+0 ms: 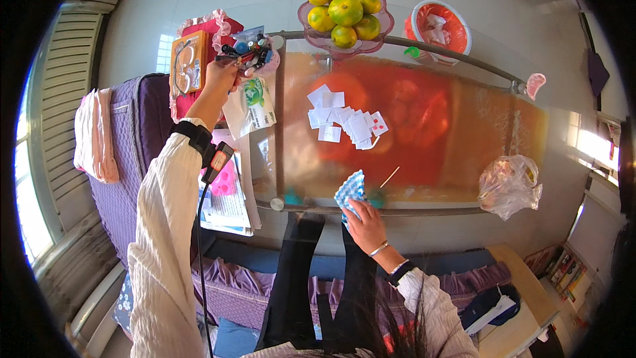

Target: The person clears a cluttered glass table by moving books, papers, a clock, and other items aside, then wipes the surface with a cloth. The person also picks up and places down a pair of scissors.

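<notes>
My left hand reaches to a pen cup crowded with pens and markers. Its fingertips are among the pens at the near side; whether they grip one is hidden. Under that hand lies a pack of tissues with a green print. My right hand is closed on a folded blue-and-white patterned cloth at the near edge of the glass table. Farther in, small white paper cards overlap in a loose spread, one bearing red dots. A thin stick lies right of the cloth.
A scalloped bowl of green-yellow citrus fruits stands at the far edge. Eyeglasses rest on a wooden box at left. Papers, a clear plastic bag and a red-lined bin are around the table.
</notes>
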